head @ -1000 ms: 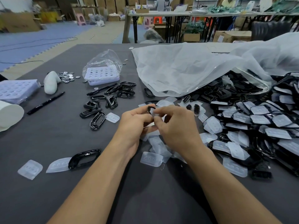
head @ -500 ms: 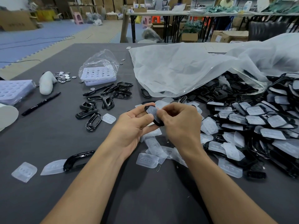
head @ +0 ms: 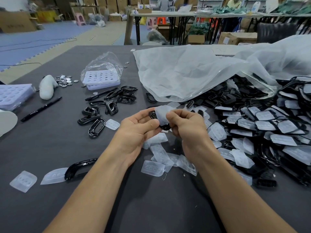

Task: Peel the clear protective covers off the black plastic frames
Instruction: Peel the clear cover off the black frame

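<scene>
My left hand (head: pixel 138 130) grips a black plastic frame (head: pixel 152 114) between thumb and fingers at the table's middle. My right hand (head: pixel 186 125) pinches the clear cover (head: pixel 161 113), which stands lifted off the frame's upper side. The frame's lower end (head: pixel 165 127) shows between the two hands. A pile of covered black frames (head: pixel 269 125) lies to the right. Several bare frames (head: pixel 107 105) lie to the left. Loose peeled covers (head: pixel 161 157) lie under my wrists.
A large translucent bag (head: pixel 193 73) spreads over the back right. A white tray in a clear bag (head: pixel 102 78), coins (head: pixel 64 80), two black pens (head: pixel 41 109) and another tray (head: pixel 11 95) sit at left. One frame with a cover (head: pixel 79 168) lies near left.
The cover has come up off the frame: my right hand has drawn it upward and rightward while my left hand keeps hold of the frame.
</scene>
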